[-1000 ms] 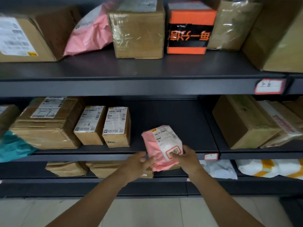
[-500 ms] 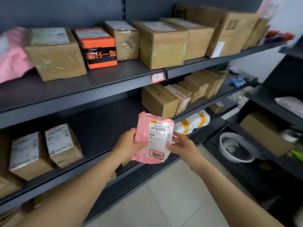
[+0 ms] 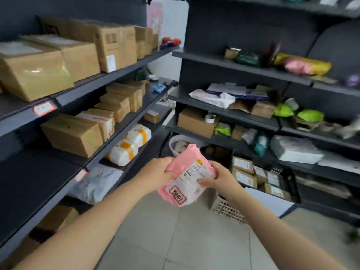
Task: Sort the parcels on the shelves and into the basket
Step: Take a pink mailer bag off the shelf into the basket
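Note:
A soft pink parcel [image 3: 185,178] with a white shipping label and a red-framed sticker hangs in front of me, held by both hands. My left hand [image 3: 157,172] grips its left edge. My right hand [image 3: 218,180] pinches its right side, thumb on the label. A black mesh basket [image 3: 286,184] with several small labelled boxes stands on the floor to the right, below the right-hand shelves. A white round basket [image 3: 175,143] sits in the corner behind the parcel.
Dark shelves [image 3: 120,75] on the left carry brown cardboard boxes [image 3: 72,133] and white bags with orange tape [image 3: 126,151]. The right shelf unit [image 3: 243,114] holds mixed bags and boxes, some green [image 3: 309,115]. Tiled floor [image 3: 185,240] lies between them.
My view has swung right from the left shelves toward the corner and the right-hand shelf unit. Both hands have kept hold of the pink parcel, now tilted more to the right.

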